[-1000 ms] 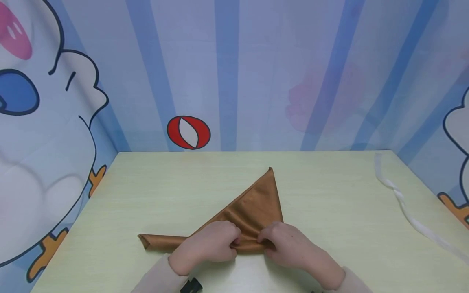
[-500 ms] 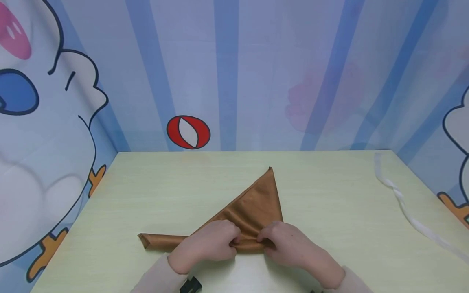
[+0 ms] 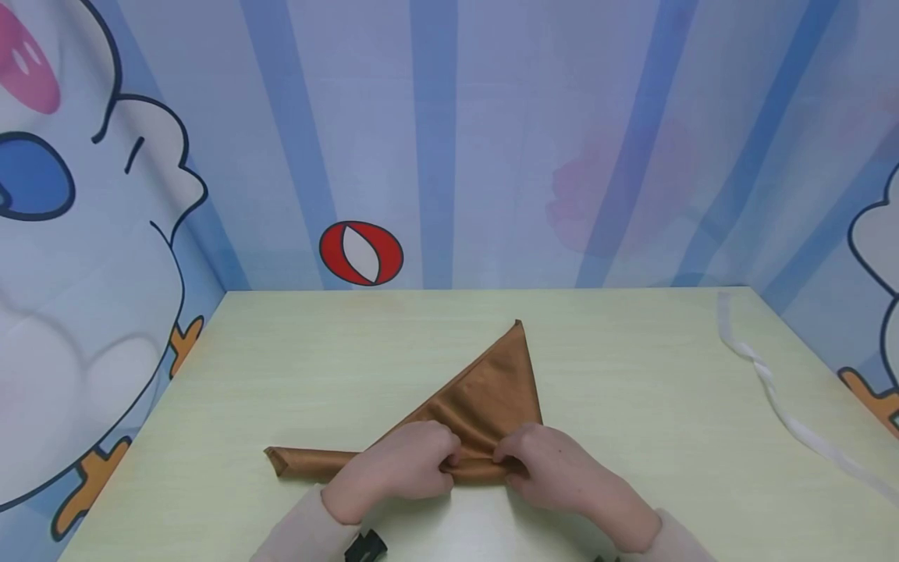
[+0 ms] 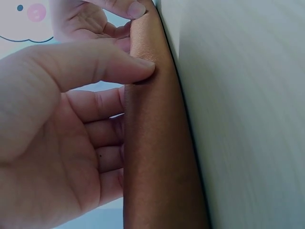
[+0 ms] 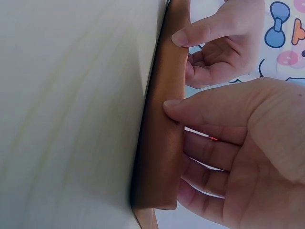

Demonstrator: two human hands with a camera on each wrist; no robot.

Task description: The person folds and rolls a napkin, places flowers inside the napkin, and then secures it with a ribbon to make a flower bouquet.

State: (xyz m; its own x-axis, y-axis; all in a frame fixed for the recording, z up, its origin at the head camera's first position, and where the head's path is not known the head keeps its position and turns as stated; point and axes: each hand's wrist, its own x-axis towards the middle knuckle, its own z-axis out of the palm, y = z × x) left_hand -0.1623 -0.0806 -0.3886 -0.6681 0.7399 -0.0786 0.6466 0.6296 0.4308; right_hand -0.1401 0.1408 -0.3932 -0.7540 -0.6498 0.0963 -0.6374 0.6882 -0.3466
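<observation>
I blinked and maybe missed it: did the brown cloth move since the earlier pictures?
No, not any way: the brown cloth lies just as far from the table's back edge.

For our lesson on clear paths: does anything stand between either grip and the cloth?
Nothing visible does: the left grip and right grip both pinch the cloth along its rolled near edge. The strip lies well apart.

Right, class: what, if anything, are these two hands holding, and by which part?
The left hand and right hand both pinch the brown cloth by its rolled or folded edge nearest the person, between thumb and fingers.
</observation>
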